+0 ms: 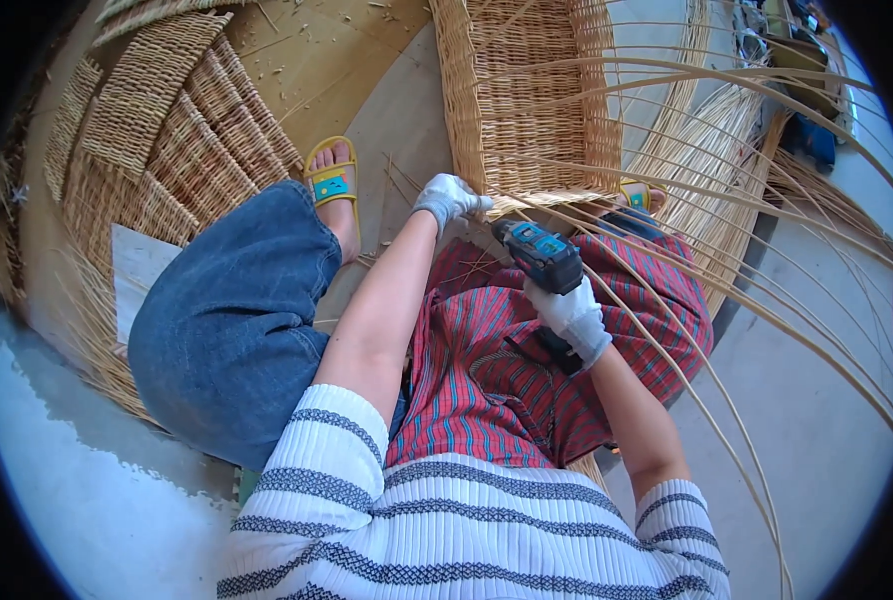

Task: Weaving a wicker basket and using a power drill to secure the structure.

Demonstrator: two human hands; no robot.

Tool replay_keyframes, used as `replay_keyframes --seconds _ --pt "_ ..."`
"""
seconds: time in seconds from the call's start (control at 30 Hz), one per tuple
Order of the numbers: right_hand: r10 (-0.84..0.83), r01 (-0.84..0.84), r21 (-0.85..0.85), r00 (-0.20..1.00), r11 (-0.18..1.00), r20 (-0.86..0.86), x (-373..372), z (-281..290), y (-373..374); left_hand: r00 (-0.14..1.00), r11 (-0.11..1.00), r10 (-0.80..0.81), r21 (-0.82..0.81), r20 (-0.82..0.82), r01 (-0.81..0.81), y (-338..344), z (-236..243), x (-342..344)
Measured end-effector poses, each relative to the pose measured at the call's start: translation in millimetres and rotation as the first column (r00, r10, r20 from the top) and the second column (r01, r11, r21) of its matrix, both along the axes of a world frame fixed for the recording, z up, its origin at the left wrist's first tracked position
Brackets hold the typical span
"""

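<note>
The basket (457, 90) lies on a grey floor (817, 500), woven panels (147, 110) left of it, loose canes (712, 135) right; its far end is cut off. At its near-left corner, the left hand's (452, 203) finger grip cannot be told; the right hand (574, 314) grips a drill (542, 255) near its front edge.

There are two hands, one gloved left hand (453, 202) and one gloved right hand (573, 318); one drill (542, 252); one wicker basket (459, 95); one red striped cloth (487, 350); and two yellow sandals (332, 187). Overlapping woven panels (152, 95) number at least three. Loose canes (702, 150) are too many to count.
</note>
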State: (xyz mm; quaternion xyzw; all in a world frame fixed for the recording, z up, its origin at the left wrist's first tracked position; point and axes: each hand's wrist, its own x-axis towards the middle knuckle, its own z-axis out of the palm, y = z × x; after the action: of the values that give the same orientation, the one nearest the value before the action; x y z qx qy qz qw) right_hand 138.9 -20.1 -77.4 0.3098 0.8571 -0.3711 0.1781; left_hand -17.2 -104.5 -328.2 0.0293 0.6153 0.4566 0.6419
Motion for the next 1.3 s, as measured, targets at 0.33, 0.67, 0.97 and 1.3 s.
replay_keyframes --seconds 0.33,0.67,0.97,1.3 --pt "-0.004 -0.002 0.064 0.996 0.998 0.094 1 -8 -1 0.999 0.999 -0.019 -0.034 -0.035 0.017 -4 24 -8" --pt "-0.197 0.281 -0.102 0.848 0.954 0.493 -11 10 5 0.978 0.997 -0.042 -0.075 -0.205 0.027 0 18 2" --pt "-0.017 0.017 -0.054 1.0 0.998 -0.011 88 200 -44 0.778 0.984 -0.168 -0.147 -0.605 0.098 -8 43 16" --pt "0.187 -0.002 0.556 0.943 0.831 -0.276 264 239 -101 0.94 0.868 -0.325 0.364 -0.102 0.339 -40 267 128"
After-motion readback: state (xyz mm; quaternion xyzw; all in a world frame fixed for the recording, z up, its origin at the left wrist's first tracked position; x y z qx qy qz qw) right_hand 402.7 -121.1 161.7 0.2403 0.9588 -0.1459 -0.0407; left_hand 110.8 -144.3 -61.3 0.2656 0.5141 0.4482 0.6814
